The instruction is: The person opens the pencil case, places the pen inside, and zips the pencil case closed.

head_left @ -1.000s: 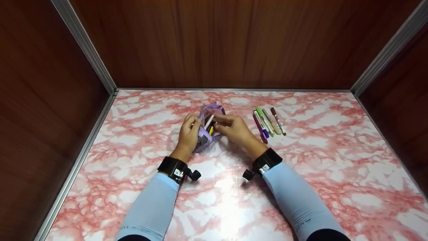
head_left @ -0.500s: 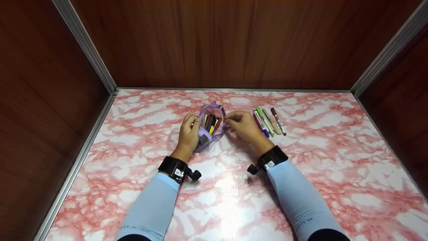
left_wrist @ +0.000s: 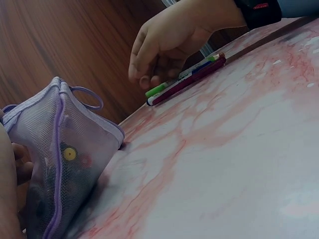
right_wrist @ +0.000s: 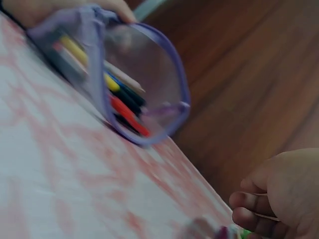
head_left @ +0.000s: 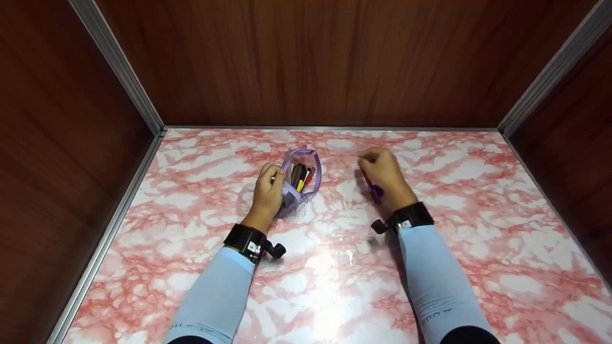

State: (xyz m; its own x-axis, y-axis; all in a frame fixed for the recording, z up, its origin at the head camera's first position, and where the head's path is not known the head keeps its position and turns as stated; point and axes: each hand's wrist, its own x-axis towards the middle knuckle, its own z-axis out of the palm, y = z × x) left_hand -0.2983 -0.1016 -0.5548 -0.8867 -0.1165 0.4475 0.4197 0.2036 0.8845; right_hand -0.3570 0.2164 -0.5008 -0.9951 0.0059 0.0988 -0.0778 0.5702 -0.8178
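My left hand [head_left: 268, 190] grips the near left side of a purple-trimmed mesh pencil pouch [left_wrist: 94, 144], whose mouth gapes toward the right. Several markers, one with a yellow barrel [right_wrist: 112, 82] and one red [right_wrist: 128, 114], lie inside it. Over to the right, my right hand [head_left: 385, 173] hovers above a row of loose markers, its fingers loosely bent and nothing visible between them. A dark magenta marker [left_wrist: 187, 83] and a green-capped marker [left_wrist: 158, 89] show beneath those fingers in the left wrist view. From the head camera, the right hand hides most of that row.
The table [head_left: 330, 286] has a red-and-white marbled top. Dark wood panels [head_left: 306, 62] with metal edge strips [head_left: 126, 71] enclose it at the back and both sides. Each wrist wears a black camera band [head_left: 412, 217].
My right hand has drawn back from the pouch's mouth and moved right, over the loose markers. A pale marker it had at the mouth now lies out of its fingers. The left hand stays put.
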